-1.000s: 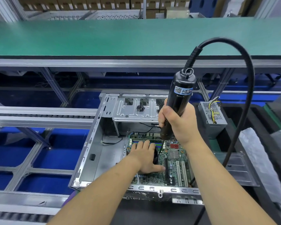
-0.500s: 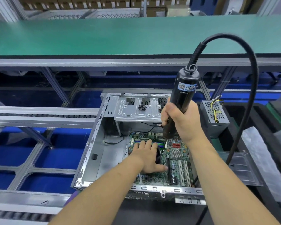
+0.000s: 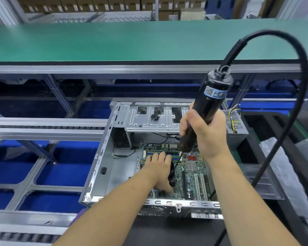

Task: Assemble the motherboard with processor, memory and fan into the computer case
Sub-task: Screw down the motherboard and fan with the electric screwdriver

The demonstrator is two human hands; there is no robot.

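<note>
The open grey computer case lies on its side with the green motherboard inside it. My left hand rests flat with straight fingers on the black fan, which it mostly hides. My right hand grips a black electric screwdriver held nearly upright. Its thin bit slants down to the fan's right edge, beside my left hand. Memory sticks show just beyond my left fingertips.
A small heap of screws lies on the case's drive bracket. The power supply with yellow wires stands right of the case. The screwdriver's thick black cable loops over on the right. A green conveyor belt runs behind.
The screwdriver and my right hand have shifted slightly right and tilted a bit more. My left hand has stayed on the fan.
</note>
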